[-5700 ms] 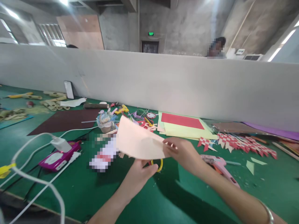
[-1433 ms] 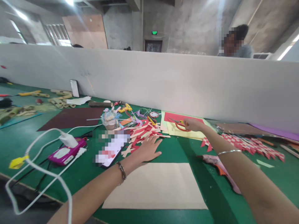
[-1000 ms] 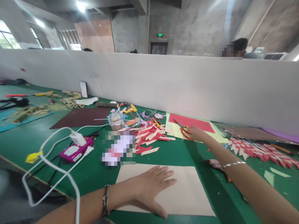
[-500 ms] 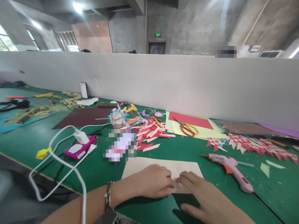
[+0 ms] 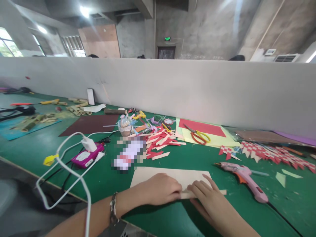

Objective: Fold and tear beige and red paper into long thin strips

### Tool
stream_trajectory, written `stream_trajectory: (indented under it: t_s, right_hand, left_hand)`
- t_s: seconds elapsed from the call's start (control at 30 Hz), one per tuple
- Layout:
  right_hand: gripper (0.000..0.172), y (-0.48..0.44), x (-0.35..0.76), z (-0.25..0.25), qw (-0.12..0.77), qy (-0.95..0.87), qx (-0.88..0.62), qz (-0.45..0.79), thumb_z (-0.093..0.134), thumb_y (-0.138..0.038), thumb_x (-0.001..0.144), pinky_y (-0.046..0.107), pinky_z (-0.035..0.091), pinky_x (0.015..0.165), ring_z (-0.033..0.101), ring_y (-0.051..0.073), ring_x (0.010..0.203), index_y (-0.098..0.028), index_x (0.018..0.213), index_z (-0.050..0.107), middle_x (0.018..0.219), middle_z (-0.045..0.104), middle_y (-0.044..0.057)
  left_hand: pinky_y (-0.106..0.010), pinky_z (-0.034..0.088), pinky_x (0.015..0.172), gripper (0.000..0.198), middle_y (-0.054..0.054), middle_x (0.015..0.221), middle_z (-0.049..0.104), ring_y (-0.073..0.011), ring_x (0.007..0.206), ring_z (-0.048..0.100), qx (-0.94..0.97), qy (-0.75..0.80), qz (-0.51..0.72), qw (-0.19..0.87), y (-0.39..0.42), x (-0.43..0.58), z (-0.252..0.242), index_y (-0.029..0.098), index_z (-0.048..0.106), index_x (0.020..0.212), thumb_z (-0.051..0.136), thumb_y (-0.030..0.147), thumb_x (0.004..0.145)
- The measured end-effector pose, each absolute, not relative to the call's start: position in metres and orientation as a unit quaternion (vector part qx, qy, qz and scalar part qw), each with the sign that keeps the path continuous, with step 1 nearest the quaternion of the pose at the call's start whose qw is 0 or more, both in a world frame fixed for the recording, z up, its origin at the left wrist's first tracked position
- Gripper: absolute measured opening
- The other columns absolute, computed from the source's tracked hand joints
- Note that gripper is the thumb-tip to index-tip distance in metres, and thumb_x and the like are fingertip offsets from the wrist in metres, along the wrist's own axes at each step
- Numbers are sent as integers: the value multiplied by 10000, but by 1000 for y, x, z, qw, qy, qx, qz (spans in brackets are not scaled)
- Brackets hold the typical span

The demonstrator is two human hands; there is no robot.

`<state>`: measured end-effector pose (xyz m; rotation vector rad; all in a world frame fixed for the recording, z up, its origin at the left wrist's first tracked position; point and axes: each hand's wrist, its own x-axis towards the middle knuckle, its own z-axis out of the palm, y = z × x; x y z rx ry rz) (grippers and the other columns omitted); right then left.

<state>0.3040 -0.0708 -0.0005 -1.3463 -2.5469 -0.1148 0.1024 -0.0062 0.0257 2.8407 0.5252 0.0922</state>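
Both hands meet low in the centre of the frame on a cream paper sheet (image 5: 143,175), smooth, matte and rectangular, lying on the green desk (image 5: 111,180). Its near edge is turned up into a narrow band. The left hand (image 5: 161,189) has its grip narrow – fingers curled and bunched on that folded edge, the thumb hidden. The right hand (image 5: 207,200) keeps its grip narrow too, with the fold between the fingertips and the thumb below; one finger lifts away, and the end of the band shows just past it.

Just beyond the sheet, at centre, red and cream paper strips (image 5: 160,141) lie in a loose, flat tangle beside a phone (image 5: 129,154) blurred over. Right of them, metal scissors (image 5: 194,131) with red and yellow looped handles rest partly open on stacked red and pale yellow paper. To the right lies a glossy pink hot glue gun (image 5: 243,172); above it, checked red-and-cream woven pieces (image 5: 274,154) end in points. A magenta plastic power strip (image 5: 86,159) sits at left – hollow bamboo tubes (image 5: 76,110) are heaped farther up, before a smooth grey partition (image 5: 158,84).
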Motion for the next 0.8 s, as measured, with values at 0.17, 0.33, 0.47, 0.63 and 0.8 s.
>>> stream_trajectory:
  t_s: [0.17, 0.33, 0.47, 0.63, 0.8]
  right_hand:
    - [240, -68, 299, -3, 160, -862, -428, -219, 318, -152, 891, 391, 366, 711, 549, 219, 701, -162, 1053, 495, 770, 584, 46]
    - [264, -63, 302, 1, 157, -862, -423, -231, 238, -175, 927, 311, 312, 585, 479, 187, 600, -183, 869, 496, 691, 519, 31]
    - [299, -60, 303, 10, 167, -871, -426, -180, 239, -224, 942, 286, 280, 546, 451, 170, 569, -202, 757, 473, 680, 509, 23]
    - [306, -59, 303, 21, 160, -892, -414, -85, 275, -260, 949, 270, 273, 518, 472, 149, 539, -208, 727, 479, 648, 523, 2]
    - [290, -58, 310, 31, 158, -911, -364, -114, 281, -186, 944, 272, 243, 487, 449, 137, 474, -200, 740, 487, 573, 520, -20]
  left_hand:
    - [-197, 340, 525, 203, 14, 718, 625, -116, 647, 565, 966, 157, 6, 207, 11, 111, 46, 176, 531, 704, 462, 250, 880]
    - [-224, 326, 547, 137, 22, 767, 643, -125, 696, 586, 977, 159, 15, 139, 11, 117, 54, 181, 558, 801, 508, 291, 866]
    - [-275, 314, 565, 284, -5, 762, 628, -156, 683, 572, 982, 163, 89, -32, -4, 116, 51, 163, 537, 831, 525, 446, 835]
    - [-286, 298, 539, 190, 4, 612, 553, -134, 554, 497, 962, 122, 163, -179, -13, 112, 48, 155, 492, 688, 467, 188, 874]
    - [-274, 311, 527, 197, 17, 512, 496, -116, 470, 433, 957, 86, 190, -202, -9, 102, 48, 151, 505, 682, 425, 108, 858]
